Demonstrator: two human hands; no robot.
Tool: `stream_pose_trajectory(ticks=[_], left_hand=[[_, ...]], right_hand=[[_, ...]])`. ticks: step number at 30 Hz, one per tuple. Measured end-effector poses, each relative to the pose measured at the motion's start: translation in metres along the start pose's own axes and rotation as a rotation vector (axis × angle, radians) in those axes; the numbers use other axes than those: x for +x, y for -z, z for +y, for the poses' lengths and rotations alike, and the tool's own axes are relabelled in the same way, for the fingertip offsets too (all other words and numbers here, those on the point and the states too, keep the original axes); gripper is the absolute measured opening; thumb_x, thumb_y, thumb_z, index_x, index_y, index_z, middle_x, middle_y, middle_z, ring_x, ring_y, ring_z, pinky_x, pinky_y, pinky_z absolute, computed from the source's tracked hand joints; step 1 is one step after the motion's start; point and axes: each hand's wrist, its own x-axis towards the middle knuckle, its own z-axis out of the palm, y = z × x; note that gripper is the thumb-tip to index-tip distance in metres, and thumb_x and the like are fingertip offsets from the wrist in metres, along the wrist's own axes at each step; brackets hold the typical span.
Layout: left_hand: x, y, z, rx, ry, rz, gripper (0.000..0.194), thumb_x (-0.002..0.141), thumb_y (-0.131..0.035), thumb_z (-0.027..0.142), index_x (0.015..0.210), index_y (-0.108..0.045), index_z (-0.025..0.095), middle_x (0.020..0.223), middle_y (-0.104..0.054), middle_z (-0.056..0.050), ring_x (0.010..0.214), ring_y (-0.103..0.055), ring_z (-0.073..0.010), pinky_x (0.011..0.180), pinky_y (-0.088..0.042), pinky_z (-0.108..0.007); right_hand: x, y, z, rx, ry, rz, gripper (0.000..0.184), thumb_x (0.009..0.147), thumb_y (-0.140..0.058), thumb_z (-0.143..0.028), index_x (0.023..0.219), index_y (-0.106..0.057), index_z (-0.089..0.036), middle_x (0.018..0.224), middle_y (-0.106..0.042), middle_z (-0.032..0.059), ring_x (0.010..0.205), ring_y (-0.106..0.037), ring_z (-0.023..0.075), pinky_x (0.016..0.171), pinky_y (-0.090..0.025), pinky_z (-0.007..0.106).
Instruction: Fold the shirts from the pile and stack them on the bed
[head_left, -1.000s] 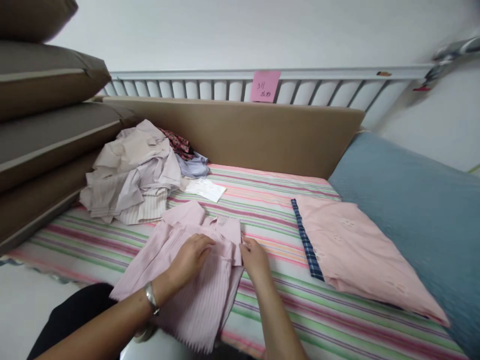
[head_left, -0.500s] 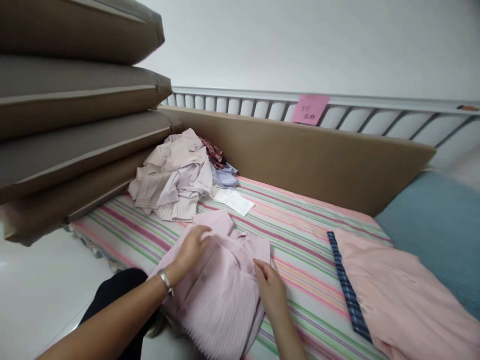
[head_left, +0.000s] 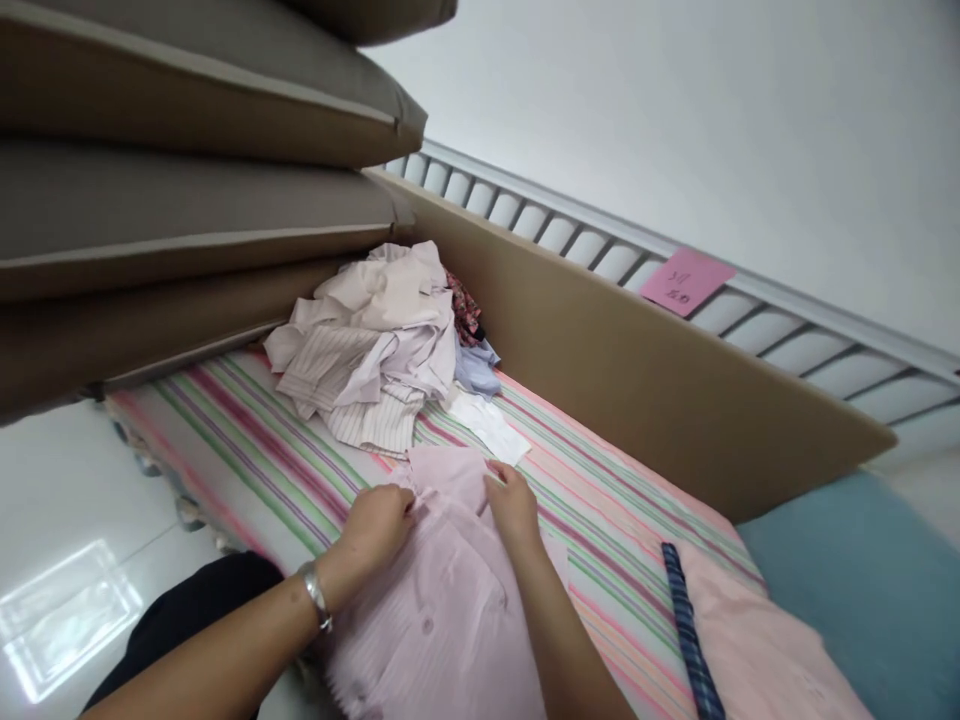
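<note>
A pale pink pleated garment [head_left: 450, 600] lies spread in front of me, its lower end toward my body. My left hand [head_left: 380, 520], a silver bracelet on its wrist, pinches the garment's upper left edge. On the other side, my right hand [head_left: 514, 500] grips its upper right edge. Between the two hands a flat pink panel of the cloth points away from me. Just beyond is a heap of crumpled light clothes [head_left: 375, 340], with a white cloth [head_left: 487, 425] at its right side.
Everything lies on a striped sheet [head_left: 247, 430]. Thick brown cushions [head_left: 195, 190] are stacked at left. A brown board [head_left: 615, 370] runs along the slatted rail, which bears a pink note [head_left: 688, 280]. Folded pink cloth [head_left: 757, 630] and a blue cushion [head_left: 855, 580] are at right.
My right hand has moved up from the garment's right side to its top edge. My left hand has closed on the cloth. The view has tilted and turned left.
</note>
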Motion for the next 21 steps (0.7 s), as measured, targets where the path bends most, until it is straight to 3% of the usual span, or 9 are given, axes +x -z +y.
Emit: stream_pose_trajectory(ticks=[4, 7, 10, 16, 18, 21], left_hand=[[0.011, 0.015, 0.001, -0.041, 0.038, 0.073, 0.017, 0.076, -0.05, 0.018, 0.088, -0.063, 0.016, 0.095, -0.065, -0.012, 0.09, -0.059, -0.0233, 0.077, -0.041, -0.032], [0.019, 0.022, 0.005, -0.113, 0.052, 0.061, 0.025, 0.076, -0.058, 0.033, 0.093, -0.062, 0.014, 0.098, -0.065, -0.014, 0.091, -0.059, -0.0265, 0.076, -0.042, -0.035], [0.022, 0.019, 0.01, -0.129, 0.028, -0.004, 0.037, 0.07, -0.065, 0.042, 0.094, -0.064, 0.014, 0.098, -0.066, -0.016, 0.092, -0.06, -0.0299, 0.076, -0.043, -0.038], [0.022, 0.008, 0.019, -0.082, -0.065, -0.16, 0.015, 0.077, -0.053, 0.015, 0.08, -0.068, 0.015, 0.084, -0.069, -0.014, 0.082, -0.063, -0.0248, 0.077, -0.041, -0.038], [0.016, 0.006, 0.024, -0.098, -0.133, -0.124, 0.019, 0.081, -0.048, 0.013, 0.078, -0.067, 0.015, 0.084, -0.068, -0.013, 0.082, -0.062, -0.0235, 0.078, -0.041, -0.038], [0.001, 0.0, 0.032, -0.097, -0.358, 0.036, 0.018, 0.085, -0.047, 0.017, 0.082, -0.065, 0.016, 0.087, -0.065, -0.011, 0.086, -0.058, -0.0239, 0.078, -0.041, -0.038]], right_hand=[[0.034, -0.029, -0.007, -0.099, -0.059, -0.054, 0.046, 0.067, -0.057, -0.026, 0.112, -0.062, -0.016, 0.101, -0.068, 0.0104, 0.094, -0.062, 0.0232, 0.088, -0.045, 0.038], [0.046, -0.035, -0.011, -0.138, -0.109, -0.125, 0.044, 0.065, -0.058, -0.026, 0.108, -0.064, -0.016, 0.085, -0.07, 0.006, 0.079, -0.064, 0.0211, 0.078, -0.049, 0.036], [0.053, -0.027, -0.014, -0.137, -0.084, -0.213, 0.044, 0.064, -0.057, -0.021, 0.107, -0.065, -0.017, 0.082, -0.07, 0.0029, 0.073, -0.064, 0.0181, 0.073, -0.049, 0.032], [0.053, 0.0, -0.028, -0.152, 0.052, -0.358, 0.05, 0.056, -0.051, -0.008, 0.101, -0.068, -0.023, 0.091, -0.07, -0.0006, 0.084, -0.063, 0.0173, 0.082, -0.046, 0.031], [0.045, 0.007, -0.03, -0.176, 0.104, -0.363, 0.044, 0.058, -0.051, -0.009, 0.095, -0.07, -0.024, 0.093, -0.069, 0.0003, 0.091, -0.061, 0.0187, 0.089, -0.043, 0.034], [0.026, 0.018, -0.022, -0.198, 0.243, -0.345, 0.03, 0.065, -0.049, -0.014, 0.085, -0.07, -0.024, 0.089, -0.066, 0.003, 0.094, -0.058, 0.0204, 0.09, -0.042, 0.035]])
